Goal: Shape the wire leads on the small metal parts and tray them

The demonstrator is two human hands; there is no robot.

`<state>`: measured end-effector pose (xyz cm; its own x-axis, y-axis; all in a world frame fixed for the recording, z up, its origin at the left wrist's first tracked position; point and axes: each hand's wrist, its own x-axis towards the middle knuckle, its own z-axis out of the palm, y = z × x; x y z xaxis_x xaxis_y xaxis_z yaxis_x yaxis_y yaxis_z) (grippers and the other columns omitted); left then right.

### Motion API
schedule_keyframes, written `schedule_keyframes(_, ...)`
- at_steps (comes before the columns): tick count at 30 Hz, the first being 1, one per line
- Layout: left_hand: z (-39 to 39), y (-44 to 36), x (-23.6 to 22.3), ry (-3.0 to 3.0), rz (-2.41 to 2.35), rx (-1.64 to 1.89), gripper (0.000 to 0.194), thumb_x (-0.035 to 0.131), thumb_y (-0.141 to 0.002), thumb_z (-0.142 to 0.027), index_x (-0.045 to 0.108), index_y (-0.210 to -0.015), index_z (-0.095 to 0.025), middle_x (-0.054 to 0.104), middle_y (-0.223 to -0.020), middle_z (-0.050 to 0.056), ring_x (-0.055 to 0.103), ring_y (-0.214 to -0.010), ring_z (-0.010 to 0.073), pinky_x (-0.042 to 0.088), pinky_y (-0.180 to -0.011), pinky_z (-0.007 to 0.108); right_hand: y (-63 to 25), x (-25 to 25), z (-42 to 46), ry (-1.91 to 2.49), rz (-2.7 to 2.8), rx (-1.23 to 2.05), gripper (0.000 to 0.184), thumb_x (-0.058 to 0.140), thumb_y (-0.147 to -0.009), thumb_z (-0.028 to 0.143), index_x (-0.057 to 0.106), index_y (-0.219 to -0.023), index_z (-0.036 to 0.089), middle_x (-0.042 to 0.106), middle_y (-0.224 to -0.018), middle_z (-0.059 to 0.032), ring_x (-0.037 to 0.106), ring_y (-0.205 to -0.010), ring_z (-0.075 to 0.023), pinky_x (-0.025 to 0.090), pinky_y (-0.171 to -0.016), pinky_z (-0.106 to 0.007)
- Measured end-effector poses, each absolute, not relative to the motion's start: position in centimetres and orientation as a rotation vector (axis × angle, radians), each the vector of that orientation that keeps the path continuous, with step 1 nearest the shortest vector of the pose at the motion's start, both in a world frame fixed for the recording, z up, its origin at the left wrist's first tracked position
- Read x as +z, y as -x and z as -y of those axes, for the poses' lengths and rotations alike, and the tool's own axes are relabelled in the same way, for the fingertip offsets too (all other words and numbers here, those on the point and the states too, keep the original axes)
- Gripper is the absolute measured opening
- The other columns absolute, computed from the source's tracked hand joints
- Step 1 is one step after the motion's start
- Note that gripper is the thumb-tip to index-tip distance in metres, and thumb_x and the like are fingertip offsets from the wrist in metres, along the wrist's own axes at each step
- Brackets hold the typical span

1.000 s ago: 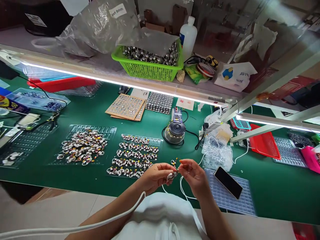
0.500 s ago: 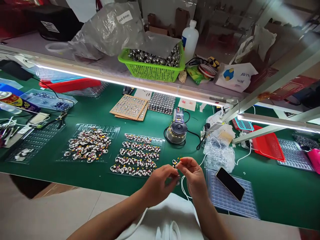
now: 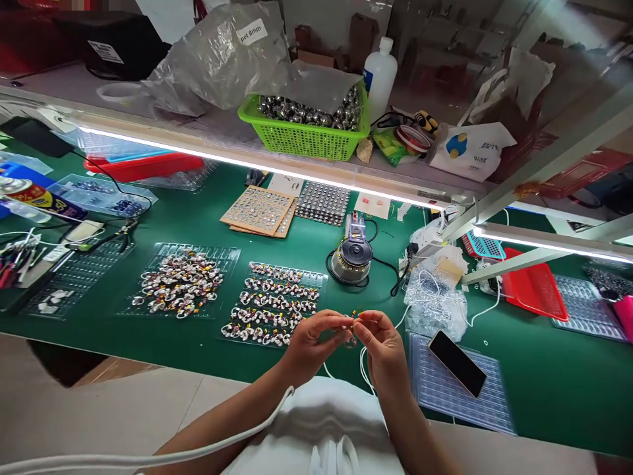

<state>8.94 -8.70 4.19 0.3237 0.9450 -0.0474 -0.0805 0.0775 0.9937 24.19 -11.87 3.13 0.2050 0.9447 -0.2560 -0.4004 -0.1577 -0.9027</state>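
Meeting fingertip to fingertip above the green mat's (image 3: 148,330) near edge, the left hand (image 3: 309,343) and right hand (image 3: 383,346) pinch one small silvery ring-shaped part with yellow tabs (image 3: 350,326) between them. Just left sits the clear tray of matching parts (image 3: 271,307); right, a black phone (image 3: 457,371) lies on a ribbed clear tray (image 3: 489,409).

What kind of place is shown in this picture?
Probably a small electronics assembly workbench: a green work mat, clear plastic trays of small wired parts, and a green plastic basket of shiny metal balls on the lit shelf.
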Motion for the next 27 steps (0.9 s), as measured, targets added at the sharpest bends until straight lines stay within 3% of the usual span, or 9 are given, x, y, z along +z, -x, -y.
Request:
schedule_keyframes(7, 8.7, -9.3, 4.1, -1.361, -1.019, 1.028, 0.016, 0.071, -0.08, -0.024, 0.079, -0.094, -0.028, 0.074, -0.09, 0.007, 0.067, -0.085, 0.0218, 0.053, -0.078, 0.032, -24.1, 3.3, 11.5, 1.256, 0.689, 1.299, 0.026, 0.079, -0.073, 0.033, 0.065, -0.092, 0.022, 0.073, -0.081, -0.0025, 0.068, -0.077, -0.0187, 0.054, -0.071, -0.032)
schedule_keyframes(17, 8.3, -9.5, 3.5, -0.781, -0.989, 0.941, 0.021, 0.076, -0.074, -0.032, 0.073, -0.087, -0.016, 0.074, -0.083, 0.006, 0.068, -0.078, 0.0189, 0.054, -0.075, 0.029, -24.6, 3.9, 12.1, 1.404, 1.123, 1.056, 0.032, 0.068, -0.085, 0.03, 0.059, -0.115, 0.024, 0.071, -0.108, -0.0073, 0.065, -0.096, -0.0226, 0.052, -0.085, -0.04)
schedule_keyframes(23, 7.9, -10.0, 4.1, -0.772, -1.031, 0.98, 0.019, 0.076, -0.073, -0.03, 0.07, -0.085, -0.017, 0.071, -0.082, 0.004, 0.066, -0.078, 0.0166, 0.053, -0.073, 0.025, -23.8, 3.7, 11.8, 1.47, 1.239, 0.977, 0.026, 0.067, -0.085, 0.027, 0.061, -0.11, 0.024, 0.07, -0.09, -0.0034, 0.065, -0.083, -0.02, 0.051, -0.079, -0.036)
schedule_keyframes(27, 7.7, -10.2, 4.2, -0.74, -1.079, 0.95, 0.021, 0.076, -0.07, -0.03, 0.071, -0.085, -0.017, 0.071, -0.082, 0.004, 0.065, -0.077, 0.0164, 0.052, -0.072, 0.025, -23.8, 3.7, 11.5, 1.447, 1.195, 1.058, 0.025, 0.065, -0.086, 0.029, 0.06, -0.11, 0.023, 0.069, -0.09, -0.0036, 0.065, -0.085, -0.0204, 0.051, -0.079, -0.034)
